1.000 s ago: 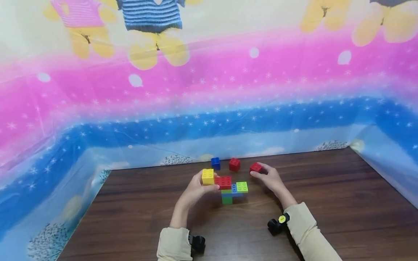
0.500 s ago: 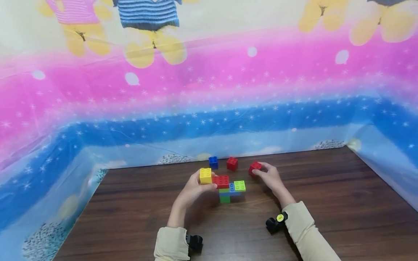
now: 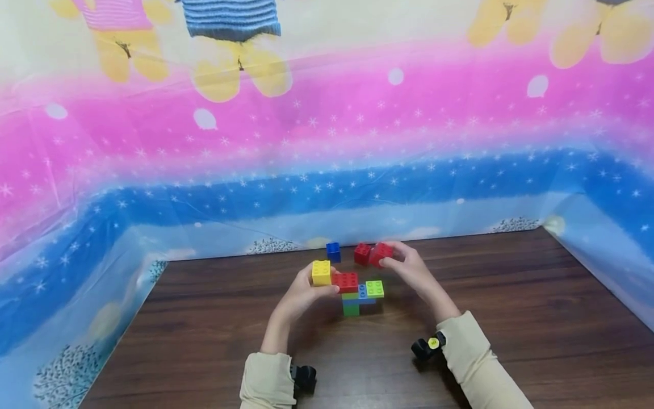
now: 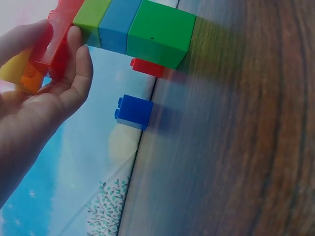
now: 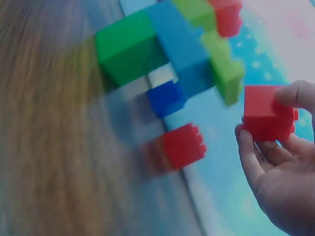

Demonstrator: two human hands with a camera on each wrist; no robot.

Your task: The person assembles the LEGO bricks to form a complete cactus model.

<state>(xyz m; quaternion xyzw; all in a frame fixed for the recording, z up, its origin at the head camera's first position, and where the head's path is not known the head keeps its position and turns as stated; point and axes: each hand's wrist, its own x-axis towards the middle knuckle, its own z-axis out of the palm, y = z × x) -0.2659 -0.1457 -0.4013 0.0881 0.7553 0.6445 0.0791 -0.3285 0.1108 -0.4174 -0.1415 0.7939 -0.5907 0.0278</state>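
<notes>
My left hand (image 3: 300, 296) grips the long red brick (image 3: 344, 282) of a stepped build of toy bricks. A yellow brick (image 3: 321, 274) tops its left end. Below the red come a lime brick (image 4: 92, 22), a blue brick (image 4: 117, 24) and a green brick (image 4: 160, 32) at the bottom. Another lime brick (image 3: 375, 288) sits on the blue one's right end. Between thumb and fingers my right hand (image 3: 415, 272) pinches a square red brick (image 5: 266, 110), raised to the right of the build, its studs turned away from the table in the right wrist view.
Near the table's back edge lie a loose dark blue brick (image 3: 333, 252) and a loose red brick (image 3: 361, 254). Behind them a printed cloth (image 3: 286, 210) rises along the edge of the brown wooden table (image 3: 204, 341).
My right hand has moved left with its red brick, which now appears right beside the loose red one in the head view. The left hand and the build have hardly moved.
</notes>
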